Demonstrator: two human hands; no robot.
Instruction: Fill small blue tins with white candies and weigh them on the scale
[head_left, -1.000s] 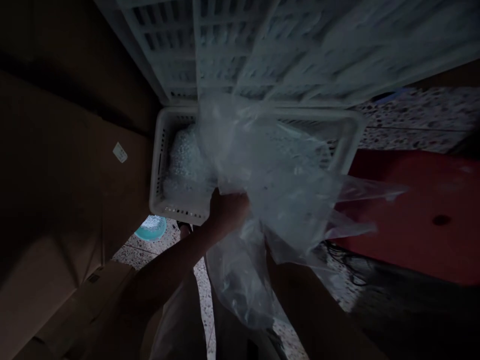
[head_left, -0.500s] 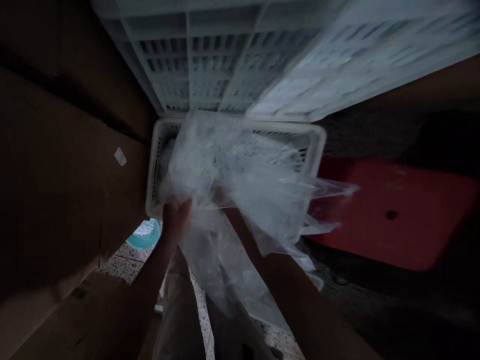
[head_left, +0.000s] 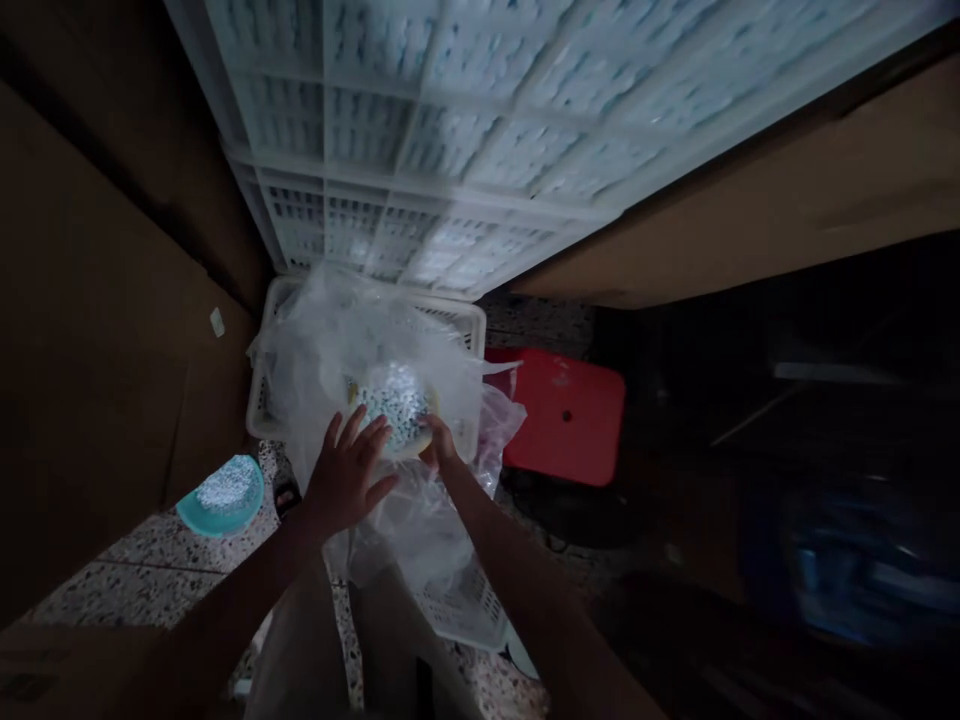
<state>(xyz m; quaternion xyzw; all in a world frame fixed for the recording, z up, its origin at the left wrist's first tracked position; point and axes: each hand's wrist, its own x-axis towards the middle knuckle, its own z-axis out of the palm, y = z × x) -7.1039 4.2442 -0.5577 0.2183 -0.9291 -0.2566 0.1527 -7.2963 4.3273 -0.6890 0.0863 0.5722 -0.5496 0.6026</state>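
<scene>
Over the white plastic basket (head_left: 473, 330), holds a round bowl (head_left: 397, 408) of small pale beads, low among loose folds of clear plastic bag (head_left: 322, 320). Turns its mouth up toward the head camera; shows a yellowish rim and, being round, no clear long axis. Cannot tell whether inside the bag or on top of it.

Clamps the right hand (head_left: 439, 445) on the bowl's near right rim, fingers bent close together. Spreads the fingers of the left hand (head_left: 345, 485) well apart, palm down, at the near left edge of the bowl; cannot tell whether touching.

Lays the basket's long side across the view, left to right, with most of the inside hidden by plastic. Blocks the far side with tall white slotted crates (head_left: 360, 130) and the left with a cardboard box (head_left: 105, 350). Sets a red stool (head_left: 562, 410) just beside the basket's right end, with plastic trailing onto its edge. Shows a second white basket (head_left: 484, 610) partly under the near folds, and at left, on the speckled floor (head_left: 135, 560), a teal basin (head_left: 221, 500) of pale beads.
</scene>
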